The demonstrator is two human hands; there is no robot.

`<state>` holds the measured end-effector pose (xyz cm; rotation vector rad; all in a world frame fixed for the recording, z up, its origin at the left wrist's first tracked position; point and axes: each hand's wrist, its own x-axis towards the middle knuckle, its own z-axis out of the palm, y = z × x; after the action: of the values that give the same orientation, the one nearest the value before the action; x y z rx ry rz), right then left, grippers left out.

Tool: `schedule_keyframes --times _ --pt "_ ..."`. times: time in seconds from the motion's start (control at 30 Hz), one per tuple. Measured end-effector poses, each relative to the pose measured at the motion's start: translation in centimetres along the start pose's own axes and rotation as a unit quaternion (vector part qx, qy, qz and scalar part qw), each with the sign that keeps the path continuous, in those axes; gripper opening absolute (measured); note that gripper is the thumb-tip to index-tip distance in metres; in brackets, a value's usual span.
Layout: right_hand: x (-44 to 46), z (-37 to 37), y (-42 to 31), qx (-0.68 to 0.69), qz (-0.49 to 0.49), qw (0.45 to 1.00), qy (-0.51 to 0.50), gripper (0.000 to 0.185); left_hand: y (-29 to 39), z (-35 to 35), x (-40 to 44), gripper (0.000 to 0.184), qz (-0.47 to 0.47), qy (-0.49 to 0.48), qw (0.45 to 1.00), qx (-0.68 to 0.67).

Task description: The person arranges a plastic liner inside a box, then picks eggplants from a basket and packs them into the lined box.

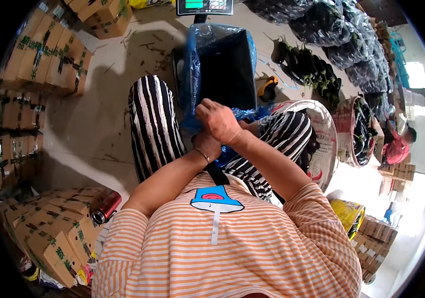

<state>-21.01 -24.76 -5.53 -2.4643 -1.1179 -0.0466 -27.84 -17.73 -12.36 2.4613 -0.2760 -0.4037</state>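
Observation:
A dark crate (226, 69) stands in front of my knees, lined with a blue plastic bag (192, 74) that folds over its rim. At the crate's near edge my right hand (217, 120) lies across my left, its fingers curled closed by the bag. What those fingers hold is hidden. Beneath it is my left hand (207, 145), with a bracelet at the wrist; its fingers are covered by the right hand. More blue plastic bunches below and beside both hands. Beyond the crate a scale display (204, 6) glows green.
Loose eggplants (311, 67) lie right of the crate, near an orange-and-black tape dispenser (268, 88). Filled plastic bags (321, 25) line the back right. A white woven sack (324, 134) stands by my right knee. Cartons (48, 54) stack left, a red flask (107, 206) nearby. Another person (397, 146) is far right.

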Motion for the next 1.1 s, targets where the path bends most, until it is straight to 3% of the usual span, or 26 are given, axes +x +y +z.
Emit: schedule_keyframes --times 0.1,0.17,0.2,0.27,0.37,0.47,0.5,0.57,0.67,0.73,0.77,0.83,0.9,1.0,1.03,1.1 --pt "-1.1 0.5 -0.6 0.023 0.014 1.000 0.003 0.012 -0.9 1.5 0.1 0.046 0.006 0.074 0.997 -0.029" --pt "-1.8 -1.5 -0.5 0.035 0.009 0.995 -0.095 0.013 -1.2 2.2 0.6 0.053 -0.032 0.070 0.996 -0.036" --pt "-2.1 -2.8 -0.3 0.041 0.008 0.989 -0.144 0.013 -1.0 1.7 0.7 0.048 -0.023 0.032 0.999 -0.005" --pt "-2.4 -4.7 1.0 0.076 0.055 0.988 -0.121 0.018 -0.5 0.2 0.7 0.038 -0.005 -0.044 0.997 0.056" --pt "-3.3 -6.7 3.9 0.060 0.129 0.990 -0.019 0.021 -1.7 2.2 0.6 0.045 0.011 0.009 0.994 0.108" --pt "-4.8 -8.3 6.2 0.078 0.128 0.987 -0.049 0.020 -1.2 0.2 -0.2 0.064 0.049 -0.023 0.983 0.173" --pt "-5.2 -9.0 6.7 0.125 0.125 0.982 -0.072 0.021 -0.3 -1.1 -0.8 0.060 0.046 -0.052 0.987 0.147" --pt "-5.6 -11.4 6.1 0.198 0.165 0.966 -0.022 0.021 1.6 -4.7 -2.2 0.053 0.037 -0.111 0.988 0.098" --pt "-6.1 -14.2 6.0 0.311 0.226 0.922 0.035 0.021 2.8 -9.7 -2.9 0.056 0.031 -0.133 0.984 -0.117" --pt "-5.6 -16.4 5.0 0.377 0.206 0.902 0.054 0.027 3.2 -12.5 -2.4 0.054 0.029 -0.138 0.928 -0.345" --pt "-5.0 -17.0 4.6 0.420 0.198 0.884 0.053 0.036 3.4 -13.8 -1.9 0.053 0.038 -0.113 0.874 -0.471" --pt "-3.6 -17.3 4.0 0.456 0.150 0.877 0.001 0.051 3.7 -17.2 -0.2 0.051 0.004 -0.092 0.861 -0.501" --pt "-1.9 -17.2 2.7 0.504 0.166 0.846 -0.043 0.061 3.5 -18.2 2.1 0.050 -0.020 -0.078 0.830 -0.553" --pt "0.1 -15.8 3.0 0.289 0.131 0.948 -0.014 0.072 4.9 -19.1 4.5 0.056 0.000 -0.010 0.839 -0.544" --pt "0.4 -15.5 3.4 0.207 0.129 0.970 0.011 0.073 4.1 -19.1 5.8 0.057 0.010 -0.029 0.839 -0.544" --pt "1.6 -15.7 4.9 0.356 0.101 0.926 0.069 0.073 3.8 -20.3 7.0 0.056 0.012 0.021 0.813 -0.582"
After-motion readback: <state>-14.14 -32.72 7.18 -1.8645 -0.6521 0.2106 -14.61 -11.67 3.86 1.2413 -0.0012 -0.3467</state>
